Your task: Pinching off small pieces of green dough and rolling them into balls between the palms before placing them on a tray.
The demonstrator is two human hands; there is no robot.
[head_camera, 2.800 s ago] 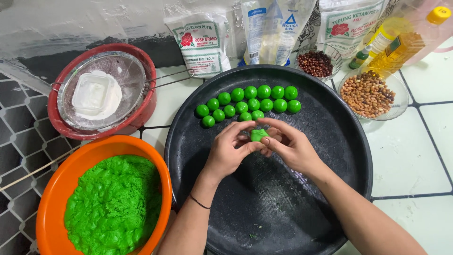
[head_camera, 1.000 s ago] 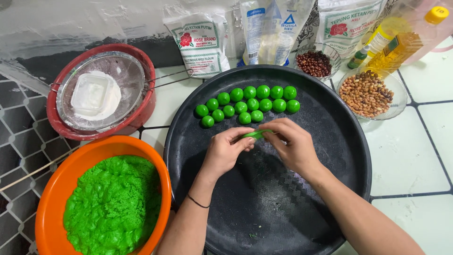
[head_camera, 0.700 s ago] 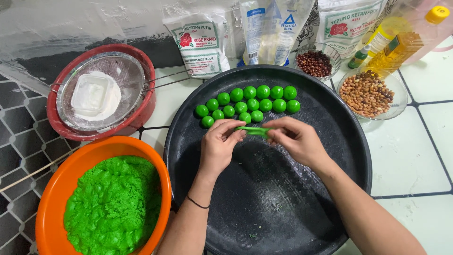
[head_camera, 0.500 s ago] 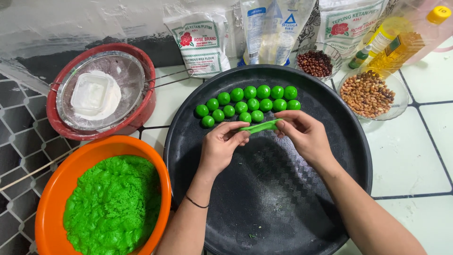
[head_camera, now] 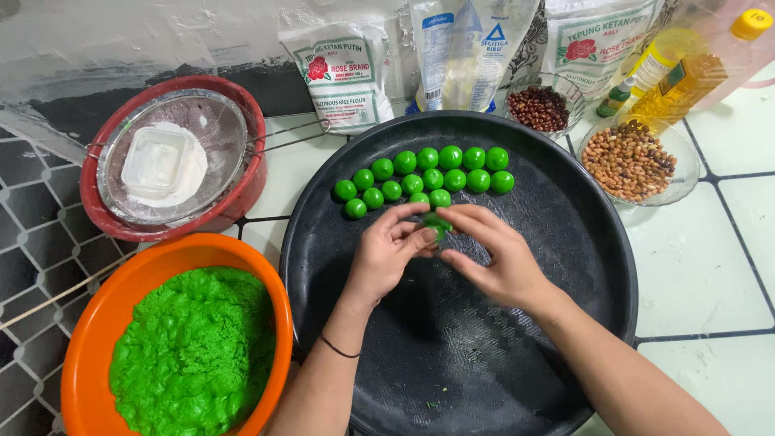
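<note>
A tiled counter set against a worn wall

White square tiles (head_camera: 710, 266) with dark grout lines are seen on the right, while hexagonal dark-and-pale tiles (head_camera: 32, 242) are laid on the left. Behind, a whitish wall (head_camera: 145, 40) with scuffed, dark patches is shown. The whole surface is lit evenly, without hard shadows.
</note>
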